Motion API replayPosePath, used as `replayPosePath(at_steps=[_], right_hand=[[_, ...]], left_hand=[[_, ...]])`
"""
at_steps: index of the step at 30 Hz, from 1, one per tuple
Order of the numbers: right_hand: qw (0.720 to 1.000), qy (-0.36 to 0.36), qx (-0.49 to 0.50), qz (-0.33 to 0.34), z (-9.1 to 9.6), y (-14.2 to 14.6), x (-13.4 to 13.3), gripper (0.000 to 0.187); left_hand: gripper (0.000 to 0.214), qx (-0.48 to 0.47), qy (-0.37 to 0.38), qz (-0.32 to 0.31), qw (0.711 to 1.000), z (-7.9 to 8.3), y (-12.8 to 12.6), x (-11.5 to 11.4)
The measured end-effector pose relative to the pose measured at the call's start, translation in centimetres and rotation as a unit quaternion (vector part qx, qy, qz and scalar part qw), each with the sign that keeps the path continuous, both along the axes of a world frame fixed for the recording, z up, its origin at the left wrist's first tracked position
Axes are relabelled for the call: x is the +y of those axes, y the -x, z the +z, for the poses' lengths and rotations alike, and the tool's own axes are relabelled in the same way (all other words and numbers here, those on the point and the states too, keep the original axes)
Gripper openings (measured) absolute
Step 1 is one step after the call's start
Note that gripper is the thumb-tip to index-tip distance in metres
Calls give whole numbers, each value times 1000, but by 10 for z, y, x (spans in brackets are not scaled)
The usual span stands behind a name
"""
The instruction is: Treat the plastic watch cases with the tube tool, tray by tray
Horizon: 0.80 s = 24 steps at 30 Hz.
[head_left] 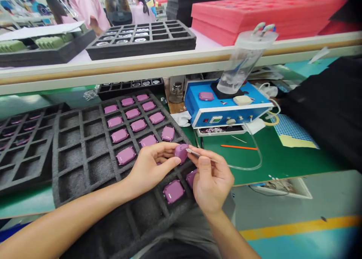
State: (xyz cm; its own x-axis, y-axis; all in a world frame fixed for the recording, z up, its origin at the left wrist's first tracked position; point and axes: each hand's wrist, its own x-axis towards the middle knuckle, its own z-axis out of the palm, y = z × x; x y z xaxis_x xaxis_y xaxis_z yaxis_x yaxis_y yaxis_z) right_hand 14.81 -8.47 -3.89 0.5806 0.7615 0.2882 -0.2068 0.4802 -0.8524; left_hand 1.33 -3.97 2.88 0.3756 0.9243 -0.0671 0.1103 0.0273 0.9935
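Between thumb and fingers, my left hand (154,163) grips a purple watch case (181,152) above the black foam tray (72,153). My right hand (210,178) pinches a thin dispensing pen (198,154) whose tip meets the right side of that case. From the pen a clear tube (251,167) loops back to the blue dispenser box (226,108). Several more purple cases lie in the tray's compartments, among them one (173,191) just below my hands. Another case (191,178) is partly covered by my right hand.
A shelf (158,68) crosses above the bench, bearing a black tray (141,38) and red foam blocks (254,16). A clear cylinder (237,63) and a purple case (206,96) stand on the dispenser box. An orange stick (239,147) lies on the green mat. People sit in the background.
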Motion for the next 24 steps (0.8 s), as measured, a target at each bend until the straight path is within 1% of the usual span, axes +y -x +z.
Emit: replayPosePath(at_steps=[7, 24], right_hand=[[1000, -5, 0, 5, -3, -1, 1, 8], [1000, 2, -2, 5, 0, -1, 1, 8]], left_hand=[[31, 2, -26, 1, 1000, -1, 0, -1], [33, -2, -11, 3, 1000, -1, 0, -1]])
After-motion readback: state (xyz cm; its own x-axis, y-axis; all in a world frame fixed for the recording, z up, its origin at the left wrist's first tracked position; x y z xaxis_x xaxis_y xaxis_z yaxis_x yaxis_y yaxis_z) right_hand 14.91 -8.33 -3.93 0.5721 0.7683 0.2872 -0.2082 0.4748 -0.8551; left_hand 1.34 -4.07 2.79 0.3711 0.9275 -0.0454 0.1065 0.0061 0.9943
